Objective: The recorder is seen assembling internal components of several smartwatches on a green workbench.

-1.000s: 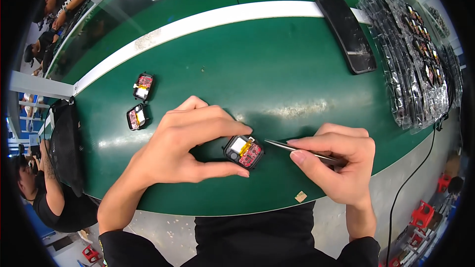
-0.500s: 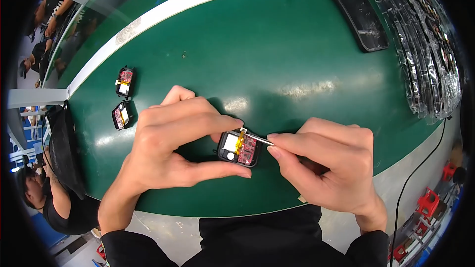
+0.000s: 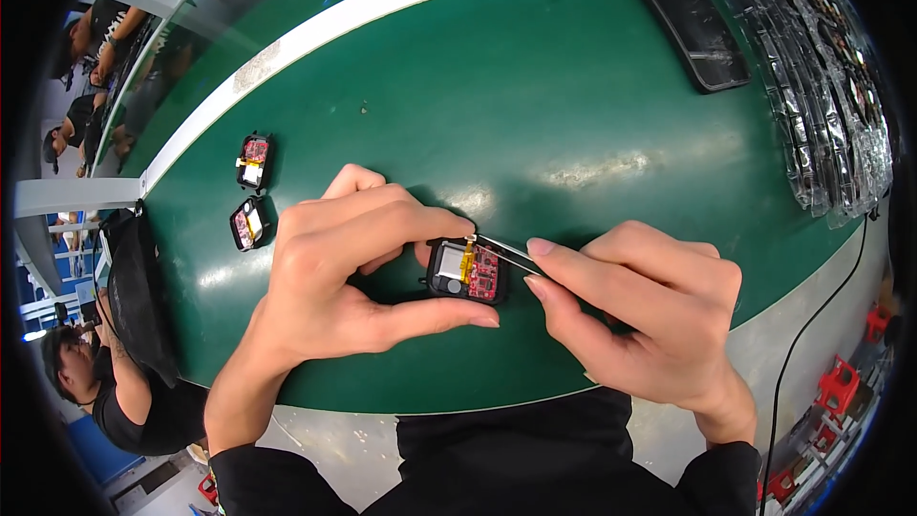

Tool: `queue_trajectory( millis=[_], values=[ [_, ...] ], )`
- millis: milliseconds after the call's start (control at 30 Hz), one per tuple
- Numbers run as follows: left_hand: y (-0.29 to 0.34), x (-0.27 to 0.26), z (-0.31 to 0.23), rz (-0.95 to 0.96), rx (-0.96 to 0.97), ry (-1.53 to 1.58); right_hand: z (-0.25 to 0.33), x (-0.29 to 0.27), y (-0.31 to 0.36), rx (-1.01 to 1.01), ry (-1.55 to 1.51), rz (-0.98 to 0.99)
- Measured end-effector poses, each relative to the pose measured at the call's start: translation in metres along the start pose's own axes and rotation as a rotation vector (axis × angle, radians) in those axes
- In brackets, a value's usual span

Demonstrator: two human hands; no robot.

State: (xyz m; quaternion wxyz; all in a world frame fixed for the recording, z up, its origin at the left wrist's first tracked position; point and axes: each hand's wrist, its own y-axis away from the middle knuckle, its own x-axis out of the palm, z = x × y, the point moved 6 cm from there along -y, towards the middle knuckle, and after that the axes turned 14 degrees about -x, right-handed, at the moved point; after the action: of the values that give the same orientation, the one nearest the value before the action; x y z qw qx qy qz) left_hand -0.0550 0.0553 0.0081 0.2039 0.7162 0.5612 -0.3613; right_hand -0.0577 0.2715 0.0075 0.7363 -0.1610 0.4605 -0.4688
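Observation:
Between its thumb and forefinger, my left hand grips a small black electronic device housing, open-faced. Inside it are a red circuit board, a silver-white block, a round grey part and a yellow flex strip. A small white end of the strip sits at the top rim, beside my left fingertip. My right hand pinches thin metal tweezers, whose two prongs look slightly apart and point at that white end. Whether the tips touch it is too small to tell.
Two similar open housings, an upper one and a lower one, lie on the green table at left. A long black tray and a stack of clear plastic trays occupy the far right. A person sits at left.
The tweezers' prongs have spread apart and their tips now reach the housing's top edge. My right hand has drawn slightly back to the right. The left hand keeps its hold.

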Motion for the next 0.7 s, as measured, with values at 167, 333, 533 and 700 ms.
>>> queue_trajectory(
  millis=[167,333,533,700],
  values=[
    [-0.001,-0.002,-0.001,0.011,-0.025,-0.008,0.001,0.004,0.000,-0.027,-0.005,0.025],
    [-0.003,-0.001,0.002,0.072,-0.027,-0.021,-0.002,0.004,0.002,-0.003,-0.056,0.019],
    [-0.004,-0.001,0.007,0.128,-0.003,0.032,-0.008,0.000,0.001,0.120,-0.154,0.073],
    [-0.005,0.000,0.005,0.132,0.038,0.025,-0.012,0.001,0.003,0.157,-0.174,0.076]
  ],
)
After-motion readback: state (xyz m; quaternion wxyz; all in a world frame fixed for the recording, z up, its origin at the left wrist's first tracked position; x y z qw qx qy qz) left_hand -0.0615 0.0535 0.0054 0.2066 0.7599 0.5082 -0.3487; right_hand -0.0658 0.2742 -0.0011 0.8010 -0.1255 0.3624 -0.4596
